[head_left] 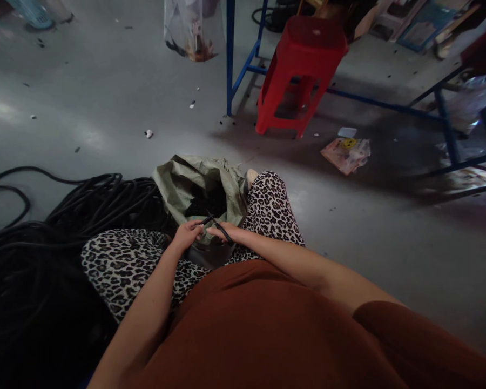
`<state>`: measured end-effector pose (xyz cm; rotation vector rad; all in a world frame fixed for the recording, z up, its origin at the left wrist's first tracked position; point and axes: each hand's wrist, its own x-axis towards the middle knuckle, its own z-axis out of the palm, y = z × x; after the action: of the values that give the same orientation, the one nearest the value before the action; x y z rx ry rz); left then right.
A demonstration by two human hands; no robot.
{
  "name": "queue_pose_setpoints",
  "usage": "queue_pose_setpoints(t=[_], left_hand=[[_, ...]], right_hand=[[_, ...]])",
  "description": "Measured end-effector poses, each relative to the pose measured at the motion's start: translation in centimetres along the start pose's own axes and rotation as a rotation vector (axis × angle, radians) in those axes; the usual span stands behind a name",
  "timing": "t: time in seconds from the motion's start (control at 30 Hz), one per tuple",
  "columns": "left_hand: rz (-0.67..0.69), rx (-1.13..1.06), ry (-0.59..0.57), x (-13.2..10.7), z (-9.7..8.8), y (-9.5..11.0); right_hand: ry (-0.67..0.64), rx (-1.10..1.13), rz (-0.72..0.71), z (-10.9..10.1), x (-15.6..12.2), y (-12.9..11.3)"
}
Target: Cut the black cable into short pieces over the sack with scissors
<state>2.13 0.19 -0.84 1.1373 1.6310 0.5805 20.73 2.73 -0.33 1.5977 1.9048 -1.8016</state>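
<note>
My left hand is closed, its fingers pinching a short piece of black rubber tube. In my right hand is a pair of scissors with black handles, its blades pointing up and left beside the tube piece. Whether the blades touch the tube, I cannot tell. Both hands are over the near rim of an open greenish woven sack, which stands between my knees. Small black pieces lie inside it.
A large heap of long black tubing spreads over the floor on the left. Ahead stand a red plastic stool and a blue metal table frame. A plastic bag hangs near the frame, and a crumpled wrapper lies right of the stool.
</note>
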Motion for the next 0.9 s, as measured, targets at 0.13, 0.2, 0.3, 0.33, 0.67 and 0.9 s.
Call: queue_pose_setpoints(t=[0.13, 0.2, 0.3, 0.33, 0.67, 0.9], left_hand=[[-0.065, -0.026, -0.01, -0.1, -0.1, 0.3], [-0.071, -0.04, -0.01, -0.2, -0.1, 0.4], [-0.069, -0.049, -0.011, -0.2, -0.2, 0.5], [-0.067, -0.048, -0.007, -0.2, -0.2, 0.5], [-0.052, -0.018, 0.019, -0.2, -0.1, 0.8], [-0.043, 0.006, 0.026, -0.1, 0.1, 0.7]], right_hand=[[0.019, -0.001, -0.026, -0.1, -0.4, -0.1], [0.037, 0.003, -0.021, -0.1, -0.5, -0.2], [0.07, -0.005, 0.01, -0.1, -0.7, -0.4], [0.081, -0.011, 0.02, -0.2, -0.8, -0.5], [0.139, -0.05, -0.001, -0.6, -1.6, -1.1], [0.178, -0.094, -0.014, -0.7, -1.9, -1.3]])
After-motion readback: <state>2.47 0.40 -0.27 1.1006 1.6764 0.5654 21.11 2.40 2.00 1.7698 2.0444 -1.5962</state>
